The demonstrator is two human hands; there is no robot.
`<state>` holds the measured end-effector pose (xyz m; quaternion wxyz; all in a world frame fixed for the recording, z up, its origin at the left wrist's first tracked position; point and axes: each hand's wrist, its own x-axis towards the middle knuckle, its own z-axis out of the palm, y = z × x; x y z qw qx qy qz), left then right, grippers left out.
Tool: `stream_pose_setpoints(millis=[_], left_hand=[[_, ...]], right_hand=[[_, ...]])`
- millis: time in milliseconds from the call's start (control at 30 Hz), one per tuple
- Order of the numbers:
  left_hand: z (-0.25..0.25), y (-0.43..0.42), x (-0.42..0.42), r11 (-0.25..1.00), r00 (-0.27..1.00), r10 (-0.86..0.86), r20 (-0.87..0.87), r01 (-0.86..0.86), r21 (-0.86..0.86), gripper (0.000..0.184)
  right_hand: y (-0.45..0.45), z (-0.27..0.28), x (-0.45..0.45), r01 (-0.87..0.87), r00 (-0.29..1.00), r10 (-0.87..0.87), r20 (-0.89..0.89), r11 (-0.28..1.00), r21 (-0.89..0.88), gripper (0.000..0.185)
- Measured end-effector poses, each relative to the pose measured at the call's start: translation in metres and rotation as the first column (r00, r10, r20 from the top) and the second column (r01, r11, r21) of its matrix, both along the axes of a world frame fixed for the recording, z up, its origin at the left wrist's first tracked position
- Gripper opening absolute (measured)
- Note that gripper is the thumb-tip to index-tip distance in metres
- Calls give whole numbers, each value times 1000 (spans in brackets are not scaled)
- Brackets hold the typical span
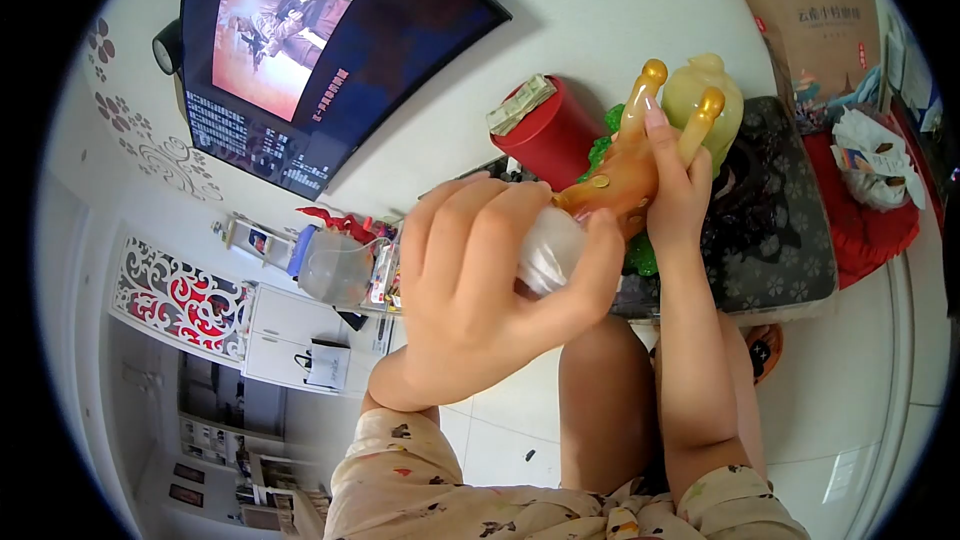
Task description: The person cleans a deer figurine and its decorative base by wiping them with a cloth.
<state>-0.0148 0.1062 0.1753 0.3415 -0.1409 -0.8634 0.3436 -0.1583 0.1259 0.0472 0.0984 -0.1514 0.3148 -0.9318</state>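
In the head view, the amber ornament [628, 180] is just right of the red canister [560, 130], the right hand [675, 195] closed around it. The left hand [470, 260], half curled, grips a white cloth [552, 250] beside it; wiping seems underway, and the next stroke calls for steady support.

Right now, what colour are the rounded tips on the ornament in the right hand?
Rounded tips: shiny gold, seen in the head view.

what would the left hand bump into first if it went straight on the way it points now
Most likely the amber ornament, just beyond the white item in the left hand; one view leaves the exact gap unclear.
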Motion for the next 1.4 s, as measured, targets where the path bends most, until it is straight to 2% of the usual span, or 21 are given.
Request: stream_pose_setpoints(millis=[67,233,333,433,600,733,833,933,1033,1133,1233,1267,1400], left_hand=[[4,-4,0,994,998,-56,6,55,94,38],[8,2,4,931,993,5,116,-47,363,37],[5,4,2,913,994,-19,110,-28,407,34],[5,0,2,912,985,-87,149,19,410,34],[11,9,0,976,986,-47,163,11,215,35],[8,13,2,971,992,23,127,-53,233,36],[2,12,4,924,994,90,66,-108,366,37],[0,20,2,768,976,216,0,-170,618,29],[17,28,1,617,953,275,129,-277,737,31],[43,10,-1,599,937,64,343,-311,738,36],[65,-6,-11,616,820,-107,562,-390,685,42],[72,-9,-15,579,765,-157,624,-441,686,42],[74,-35,-37,474,595,-461,658,-462,750,35]], right_hand=[[1,-2,-2,1,1000,-1,-14,1000,4,40],[1,-2,-2,15,1000,-15,-11,1000,-24,39],[0,-6,-4,20,1000,-21,-18,1000,-16,39],[1,-3,-4,18,1000,-18,-6,999,-46,38],[3,-2,-2,2,1000,-2,-10,999,-39,38],[2,-2,-2,-1,1000,1,-10,999,-35,38],[0,0,0,-14,1000,14,-19,1000,-14,39],[-4,-2,1,10,999,-7,-49,998,62,41],[-6,-1,3,21,998,-14,-62,993,119,43],[-5,-1,3,-3,999,9,-51,993,117,44],[-5,-3,1,0,998,7,-55,993,117,43],[-6,-5,0,1,999,5,-51,993,122,43],[-1,-4,0,-31,1000,31,-4,998,48,41]])
